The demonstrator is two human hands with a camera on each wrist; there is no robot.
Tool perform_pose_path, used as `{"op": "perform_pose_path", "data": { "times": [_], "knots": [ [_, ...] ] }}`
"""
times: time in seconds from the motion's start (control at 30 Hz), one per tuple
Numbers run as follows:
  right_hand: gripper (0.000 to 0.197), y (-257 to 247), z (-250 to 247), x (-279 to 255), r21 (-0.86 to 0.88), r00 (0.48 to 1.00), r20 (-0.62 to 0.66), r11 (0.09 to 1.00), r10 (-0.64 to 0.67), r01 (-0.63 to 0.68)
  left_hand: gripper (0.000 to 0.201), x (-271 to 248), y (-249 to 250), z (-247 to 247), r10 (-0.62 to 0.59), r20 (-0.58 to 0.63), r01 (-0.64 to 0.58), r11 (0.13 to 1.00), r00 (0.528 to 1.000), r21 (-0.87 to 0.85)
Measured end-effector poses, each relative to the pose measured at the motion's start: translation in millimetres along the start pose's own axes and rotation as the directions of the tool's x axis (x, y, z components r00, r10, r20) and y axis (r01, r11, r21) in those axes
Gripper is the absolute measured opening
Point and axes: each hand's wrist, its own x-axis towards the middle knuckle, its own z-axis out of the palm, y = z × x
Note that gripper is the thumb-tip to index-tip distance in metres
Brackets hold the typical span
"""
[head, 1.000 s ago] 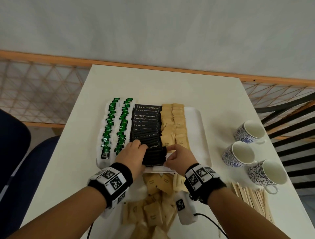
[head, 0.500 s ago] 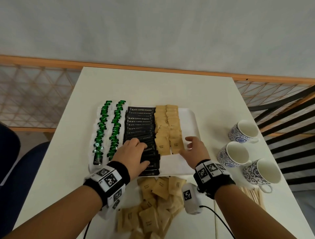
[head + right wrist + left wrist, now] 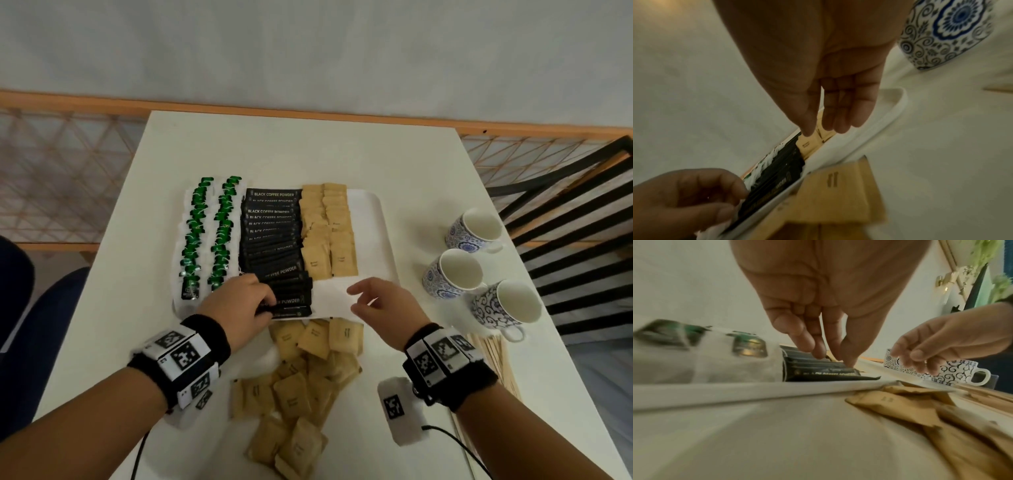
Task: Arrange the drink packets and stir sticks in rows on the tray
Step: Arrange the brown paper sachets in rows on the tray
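On the white tray point(image 3: 371, 222) lie two rows of green tea packets point(image 3: 209, 236), a row of black coffee packets point(image 3: 272, 246) and two rows of brown packets point(image 3: 329, 236). My left hand point(image 3: 263, 301) pinches the left end of the nearest black coffee packets point(image 3: 828, 371) at the tray's front rim, thumb and fingertips on top of them. Just above the bare front right part of the tray, my right hand point(image 3: 356, 298) hovers with loosely spread fingers point(image 3: 840, 123), holding nothing. Loose brown packets point(image 3: 308, 377) lie heaped on the table in front of the tray. Wooden stir sticks point(image 3: 493, 356) lie at the right, partly under my right wrist.
Three patterned cups point(image 3: 455, 274) stand in a line right of the tray, close to my right hand. A white sensor block with a cable point(image 3: 400, 407) hangs below my right wrist. The table's far half is bare; railings border it behind and to the right.
Both hands held the black packet stack at the tray's front. My right hand let go, swung right over the bare tray, then drew back a little. The left hand stayed on the packets.
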Motion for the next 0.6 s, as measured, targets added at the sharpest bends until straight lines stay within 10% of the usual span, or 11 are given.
{"op": "perform_pose_path", "data": {
  "times": [0.13, 0.37, 0.6],
  "knots": [
    [0.033, 11, 7, -26, -0.123, 0.998, 0.061, 0.992, 0.032, -0.024, 0.031, -37, 3, 5, -0.008, 0.075, 0.018, 0.99, 0.997, -0.139],
    [0.093, 16, 29, -46, -0.16, 0.983, 0.179, 0.987, 0.029, 0.0, 0.115, -78, 23, 43, -0.066, 0.251, 0.044, 0.995, 0.966, 0.093],
    [0.069, 1, 53, -51, -0.132, 0.988, 0.156, 0.991, -0.002, 0.023, 0.082, -76, 32, 57, -0.151, 0.13, 0.155, 0.988, 0.98, -0.022]
  ]
}}
